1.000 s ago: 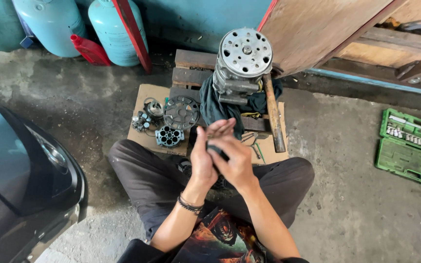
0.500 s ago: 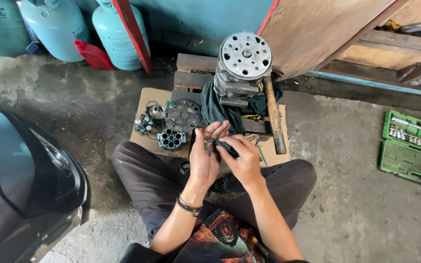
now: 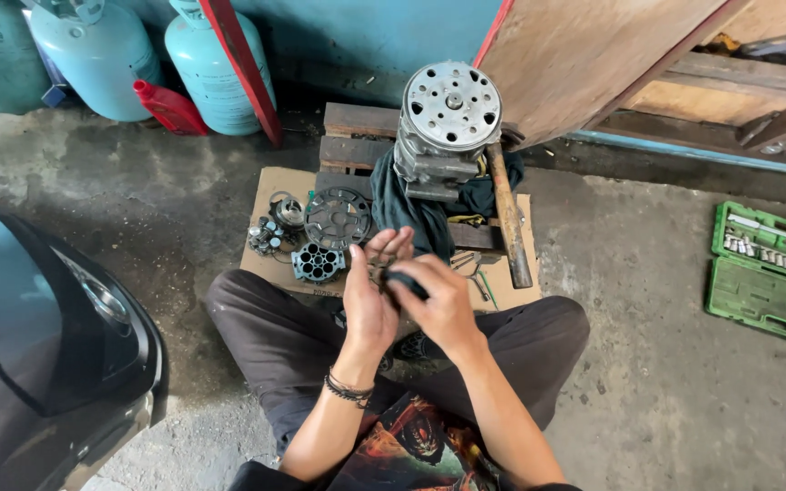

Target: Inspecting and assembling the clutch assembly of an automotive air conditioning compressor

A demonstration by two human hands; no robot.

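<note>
The person sits cross-legged on the concrete floor [image 3: 666, 400], hands raised together over the lap. The right hand [image 3: 443, 305] is closed around a small dark part [image 3: 405, 282], its long axis running toward the left hand [image 3: 370, 305], which is half open, fingers spread, palm touching that part. The compressor body [image 3: 443, 127] stands well ahead of both hands, on a wooden pallet [image 3: 357, 136].

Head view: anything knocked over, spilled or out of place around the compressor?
The red bottle lies tipped on the floor by the gas cylinders, no spill visible. The hammer rests slanted against the compressor. Loose parts sit on the cardboard.
</note>
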